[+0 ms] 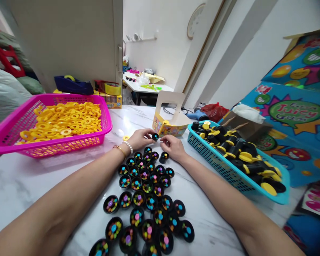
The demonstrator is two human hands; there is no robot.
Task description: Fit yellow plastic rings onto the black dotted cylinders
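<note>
Between thumb and fingers, my left hand (140, 139) holds a small black cup (155, 137) with a blue piece inside its mouth. My right hand (172, 146) is just right of that cup, fingers bent with thumb near fingertips; whether anything is pinched there is too small to tell. Below the hands, several black cups (136, 183) stand in a cluster on the marble-patterned table, holding colourful candies with blue, pink or purple pieces in their centres. One black cup (164, 157) stands beside my right hand. A yellow ring (126, 138) lies by my left hand.
A pink basket (106, 133) of yellow rings (69, 119) stands left. On the right, a teal basket (216, 161) holds black cups with yellow lids. An open cardboard display box (173, 129) is behind my hands. Tape dispenser (73, 85) and printed cartons (296, 117) are farther out.
</note>
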